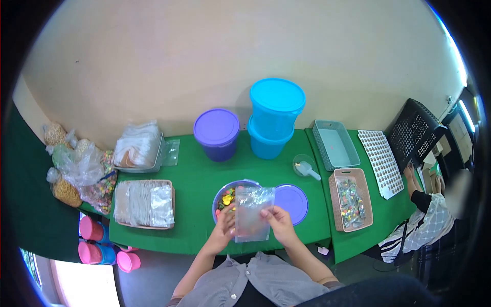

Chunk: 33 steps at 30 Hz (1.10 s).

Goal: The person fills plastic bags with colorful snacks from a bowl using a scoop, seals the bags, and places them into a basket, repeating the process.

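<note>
A clear plastic bag [252, 215] is held up flat over the front of an uncovered purple tub [217, 201]. My right hand [279, 224] pinches the bag near its right edge, thumb on the near face. At the opposite edge, my left hand [221, 231] has its curled fingers against the bag. Colourful small wrapped pieces [226, 199] show in the tub behind the bag, which hides part of them. Just to the right, a purple lid [292, 203] lies on the green cloth.
Baskets of empty bags [146, 203] stand left, beside bulk sacks [66, 188]. Lidded purple [217, 134] and stacked blue tubs [273, 120] line the back. A scoop [308, 171], a basket of filled packets [353, 204] and a person [424, 217] are right.
</note>
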{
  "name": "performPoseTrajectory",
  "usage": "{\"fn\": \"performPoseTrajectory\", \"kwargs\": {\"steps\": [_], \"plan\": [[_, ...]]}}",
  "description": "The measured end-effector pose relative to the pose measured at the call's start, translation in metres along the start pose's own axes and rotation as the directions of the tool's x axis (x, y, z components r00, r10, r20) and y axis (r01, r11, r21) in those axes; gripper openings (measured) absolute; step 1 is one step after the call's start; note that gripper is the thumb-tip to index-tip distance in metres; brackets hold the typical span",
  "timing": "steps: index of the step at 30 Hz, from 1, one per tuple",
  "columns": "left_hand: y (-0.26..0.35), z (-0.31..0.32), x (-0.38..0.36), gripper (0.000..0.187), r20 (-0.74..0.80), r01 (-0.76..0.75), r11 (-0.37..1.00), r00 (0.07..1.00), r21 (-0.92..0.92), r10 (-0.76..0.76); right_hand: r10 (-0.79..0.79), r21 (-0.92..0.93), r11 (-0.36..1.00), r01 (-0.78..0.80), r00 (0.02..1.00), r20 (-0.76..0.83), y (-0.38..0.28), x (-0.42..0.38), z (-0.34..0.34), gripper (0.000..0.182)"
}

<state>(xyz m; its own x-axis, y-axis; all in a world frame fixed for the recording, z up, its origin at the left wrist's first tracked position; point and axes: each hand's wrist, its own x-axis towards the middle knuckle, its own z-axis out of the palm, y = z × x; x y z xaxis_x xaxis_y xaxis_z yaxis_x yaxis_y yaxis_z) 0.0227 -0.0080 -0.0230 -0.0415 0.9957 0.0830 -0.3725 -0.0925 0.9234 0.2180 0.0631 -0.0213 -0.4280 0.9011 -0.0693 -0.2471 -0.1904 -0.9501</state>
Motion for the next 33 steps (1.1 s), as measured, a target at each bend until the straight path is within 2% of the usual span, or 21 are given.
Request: {"fn": "performPoseTrajectory", "kwargs": {"steps": [1,4,5,6,8,10,11,12,14,16,18,19,20,22,23,24,26,28,30,31,33], "plan": [[0.006,-0.002,0.004,0.088,0.015,-0.033,0.990,0.999,-0.140,0.036,0.002,-0.086,0.996,0.000,1.000,0.020,0.002,-0.001,0.003,0.027],[0.031,-0.004,0.015,0.087,0.036,0.027,0.999,0.999,-0.045,-0.026,0.085,-0.226,0.972,-0.062,0.992,0.095,0.008,-0.006,0.016,0.022],[0.025,-0.006,0.019,0.071,-0.103,0.120,0.992,0.987,-0.037,-0.123,0.018,-0.302,0.953,0.005,0.997,0.074,0.010,-0.008,0.024,0.023],[0.021,-0.008,0.021,0.071,-0.105,0.123,0.992,0.986,-0.040,-0.126,-0.047,-0.377,0.924,0.067,0.997,0.060,0.012,-0.010,0.030,0.024],[0.016,-0.012,0.022,0.050,-0.241,0.059,0.991,0.970,0.122,-0.028,-0.103,-0.353,0.930,0.100,0.995,0.010,0.011,-0.006,0.035,0.025],[0.018,-0.016,0.021,0.043,-0.233,0.020,0.980,0.972,0.199,0.027,-0.359,-0.457,0.849,0.266,0.925,-0.128,0.001,-0.003,0.037,0.031],[0.019,-0.018,0.021,0.036,-0.221,-0.021,0.961,0.972,0.274,0.084,-0.239,-0.331,0.925,0.187,0.963,-0.124,-0.007,-0.007,0.039,0.040],[0.019,-0.019,0.021,0.036,-0.217,-0.027,0.962,0.972,0.273,0.088,-0.245,-0.334,0.923,0.192,0.962,-0.124,-0.008,-0.006,0.040,0.040],[0.016,-0.020,0.019,0.039,0.033,-0.307,0.722,0.930,0.620,0.367,-0.125,-0.154,0.980,0.124,0.992,0.004,-0.007,-0.006,0.044,0.038],[0.018,-0.011,0.017,0.037,0.062,-0.330,0.706,0.924,0.627,0.376,-0.099,-0.142,0.985,0.101,0.995,0.016,0.006,-0.005,0.045,0.039],[0.023,-0.007,0.020,0.034,0.221,-0.448,0.514,0.869,0.732,0.442,-0.079,-0.133,0.988,0.083,0.996,0.035,0.007,0.002,0.043,0.040],[0.024,-0.008,0.022,0.051,0.270,-0.450,0.478,0.876,0.754,0.399,-0.149,-0.328,0.929,0.173,0.984,0.097,0.002,0.005,0.041,0.041],[0.026,-0.006,0.024,0.051,0.267,-0.452,0.474,0.874,0.756,0.407,-0.204,-0.501,0.824,0.262,0.964,0.169,-0.004,0.006,0.041,0.043],[0.043,0.005,0.026,0.075,0.325,-0.449,0.253,0.851,0.857,0.412,-0.237,-0.558,0.761,0.333,0.942,0.238,-0.023,0.007,0.048,0.039],[0.036,-0.003,0.026,0.087,0.397,-0.484,0.321,0.867,0.814,0.301,-0.154,-0.616,0.732,0.291,0.951,0.267,-0.022,0.006,0.046,0.035],[0.032,-0.006,0.023,0.087,0.391,-0.477,0.318,0.871,0.819,0.299,-0.068,-0.672,0.696,0.253,0.955,0.289,-0.020,0.006,0.045,0.032],[0.022,-0.012,0.016,0.080,0.320,-0.387,0.428,0.921,0.816,0.223,-0.062,-0.677,0.706,0.206,0.971,0.231,-0.022,0.011,0.043,0.029],[0.020,-0.016,0.020,0.076,0.288,-0.382,0.435,0.920,0.816,0.267,-0.072,-0.679,0.714,0.170,0.983,0.170,-0.024,0.017,0.042,0.028],[0.025,-0.015,0.024,0.073,0.207,-0.257,0.492,0.966,0.832,0.154,-0.064,-0.713,0.690,0.124,0.992,0.110,-0.027,0.023,0.041,0.028],[0.031,-0.010,0.027,0.073,0.208,-0.258,0.487,0.966,0.834,0.154,-0.067,-0.710,0.693,0.127,0.991,0.112,-0.030,0.026,0.043,0.028],[0.046,0.005,0.032,0.068,0.206,-0.332,0.419,0.926,0.845,0.318,-0.117,-0.616,0.775,0.143,0.990,0.081,-0.039,0.032,0.048,0.029]]}}
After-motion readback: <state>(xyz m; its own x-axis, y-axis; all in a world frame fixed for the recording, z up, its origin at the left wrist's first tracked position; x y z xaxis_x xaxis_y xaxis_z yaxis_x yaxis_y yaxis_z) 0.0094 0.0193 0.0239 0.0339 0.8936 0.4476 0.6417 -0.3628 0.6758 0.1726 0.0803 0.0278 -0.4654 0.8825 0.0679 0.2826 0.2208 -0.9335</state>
